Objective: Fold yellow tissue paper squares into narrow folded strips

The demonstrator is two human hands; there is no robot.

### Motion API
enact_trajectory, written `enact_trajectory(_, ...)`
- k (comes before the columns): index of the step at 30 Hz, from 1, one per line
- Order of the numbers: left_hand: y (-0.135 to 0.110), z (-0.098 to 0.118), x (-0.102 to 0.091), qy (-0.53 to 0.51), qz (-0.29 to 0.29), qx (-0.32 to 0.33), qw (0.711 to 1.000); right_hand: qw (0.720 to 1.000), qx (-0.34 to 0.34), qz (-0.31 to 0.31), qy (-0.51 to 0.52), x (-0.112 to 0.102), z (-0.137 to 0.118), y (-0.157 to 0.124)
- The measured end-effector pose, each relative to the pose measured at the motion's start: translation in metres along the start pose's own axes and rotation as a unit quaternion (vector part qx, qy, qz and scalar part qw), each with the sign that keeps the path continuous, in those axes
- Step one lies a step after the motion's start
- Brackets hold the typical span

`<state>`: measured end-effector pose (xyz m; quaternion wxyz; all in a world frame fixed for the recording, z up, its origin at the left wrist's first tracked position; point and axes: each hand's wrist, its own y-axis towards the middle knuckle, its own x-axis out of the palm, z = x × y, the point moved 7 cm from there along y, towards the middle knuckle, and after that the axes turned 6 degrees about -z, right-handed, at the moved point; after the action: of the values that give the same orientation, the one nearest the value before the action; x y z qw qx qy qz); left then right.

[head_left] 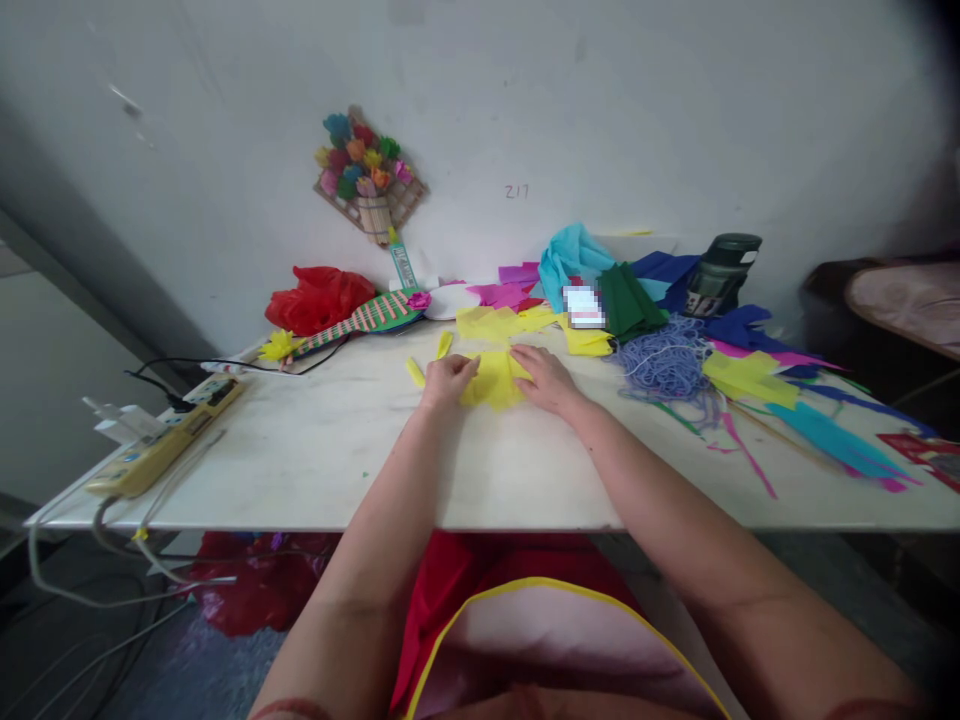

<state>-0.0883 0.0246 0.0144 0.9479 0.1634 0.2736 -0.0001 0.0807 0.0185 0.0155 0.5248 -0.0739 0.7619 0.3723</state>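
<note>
Both my hands rest on a piece of yellow crepe paper at the middle of the white table. My left hand has its fingers curled and pinches the paper's left edge. My right hand lies over the paper's right side with its fingers pressed down on it. Two small yellow paper strips lie just to the left of my left hand. More yellow paper sheets lie beyond my hands.
Heaps of coloured paper, purple yarn and a dark jar fill the right. A red bag, a striped craft piece and a power strip with cables lie left. A paper flower bouquet hangs on the wall.
</note>
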Motion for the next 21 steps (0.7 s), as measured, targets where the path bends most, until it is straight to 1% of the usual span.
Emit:
enact_trajectory(1, 0.0, -0.001, 0.004, -0.066, -0.019, -0.02, 0.997, 1.0, -0.011, 0.01, -0.004, -0.004, -0.003, 0.0)
enact_trajectory(2, 0.0, -0.003, 0.008, -0.142, -0.04, -0.047, 0.988, 0.999, -0.028, 0.016, -0.006, -0.007, -0.008, 0.0)
enact_trajectory(3, 0.0, -0.005, 0.013, -0.227, -0.06, -0.075, 0.969, 0.999, -0.05, 0.02, -0.006, -0.009, -0.013, 0.0)
enact_trajectory(5, -0.002, -0.011, 0.023, -0.378, -0.097, -0.14, 0.91, 0.995, -0.094, 0.023, 0.002, -0.012, -0.024, -0.001)
enact_trajectory(6, -0.002, -0.011, 0.025, -0.435, -0.11, -0.154, 0.88, 0.993, -0.115, 0.023, 0.008, -0.012, -0.029, -0.001)
enact_trajectory(8, -0.003, -0.013, 0.024, -0.511, -0.112, -0.167, 0.836, 0.989, -0.149, 0.018, 0.017, -0.012, -0.037, -0.001)
enact_trajectory(9, -0.003, -0.014, 0.022, -0.535, -0.111, -0.172, 0.82, 0.986, -0.163, 0.014, 0.019, -0.011, -0.04, -0.002)
enact_trajectory(11, -0.005, -0.014, 0.02, -0.566, -0.114, -0.177, 0.797, 0.983, -0.182, 0.006, 0.02, -0.009, -0.045, -0.002)
enact_trajectory(13, -0.006, -0.013, 0.02, -0.581, -0.118, -0.167, 0.788, 0.981, -0.191, 0.003, 0.025, -0.007, -0.048, -0.002)
enact_trajectory(14, -0.006, -0.012, 0.02, -0.583, -0.114, -0.161, 0.788, 0.981, -0.193, 0.003, 0.031, -0.006, -0.048, -0.002)
enact_trajectory(16, -0.007, -0.014, 0.022, -0.574, -0.086, -0.166, 0.797, 0.98, -0.194, 0.003, 0.05, -0.005, -0.049, -0.002)
enact_trajectory(18, -0.009, -0.019, 0.023, -0.553, -0.046, -0.197, 0.809, 0.978, -0.191, 0.002, 0.085, -0.004, -0.049, -0.002)
enact_trajectory(19, -0.009, -0.021, 0.023, -0.545, -0.03, -0.208, 0.812, 0.977, -0.182, 0.008, 0.111, -0.005, -0.047, -0.001)
enact_trajectory(20, -0.009, -0.02, 0.024, -0.544, -0.028, -0.205, 0.813, 0.976, -0.163, 0.021, 0.145, -0.007, -0.043, -0.001)
enact_trajectory(21, -0.009, -0.018, 0.025, -0.545, -0.037, -0.198, 0.814, 0.973, -0.133, 0.04, 0.186, -0.01, -0.037, 0.0)
